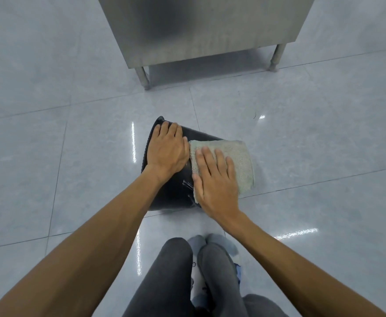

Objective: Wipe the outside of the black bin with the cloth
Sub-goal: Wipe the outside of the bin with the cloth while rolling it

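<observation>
Your left hand [167, 150] lies open on the bin [173, 195] near its 10 o'clock rim, while your flat right hand [215, 180] presses the cloth [242, 160] at 3 o'clock.

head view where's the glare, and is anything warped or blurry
In the head view, white glare streaks the glossy grey tiled floor, left of the black plastic bin and at lower right, with small glints on the bin. The wide-angle lens makes the stainless steel cabinet sides splay and tile seams lean. The left hand, right hand and pale green cloth look sharp.
</observation>
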